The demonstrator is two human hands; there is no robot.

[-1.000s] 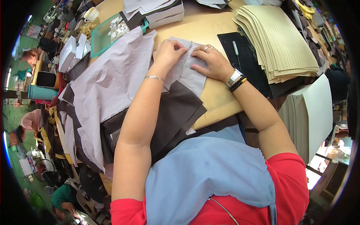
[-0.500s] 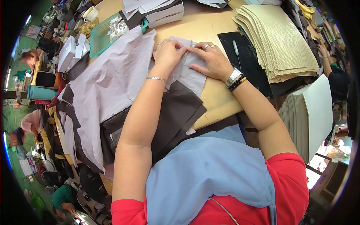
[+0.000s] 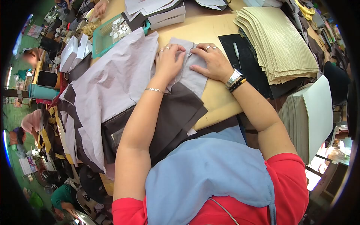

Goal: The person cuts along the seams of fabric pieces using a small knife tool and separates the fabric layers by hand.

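Note:
My left hand (image 3: 169,63) rests on a light grey-mauve fabric (image 3: 108,80), its fingers bent and thumb close to the index finger at a seam. Its fingertips appear to pinch the cloth there. Just to the right, my right hand (image 3: 214,63) lies on a smaller grey fabric panel (image 3: 197,78), thumb stretched apart from the index finger, which presses beside the seam. Dark brown fabric pieces (image 3: 176,107) lie under my left forearm. An awl-like tool with a pale handle (image 3: 236,49) lies on black material to the right of my right hand.
Embossed cream sheets (image 3: 277,41) are stacked on the tabletop (image 3: 221,105) at right, near a thick white stack (image 3: 315,116). A teal basket (image 3: 98,47) holds small white pieces. White boxes (image 3: 69,54) stand at left. Another person's hand (image 3: 100,8) is at the top left.
My left fingertips have drawn slightly back from my right index finger, leaving a small gap at the seam. My right hand has barely shifted. Another person's hand has appeared at the top left.

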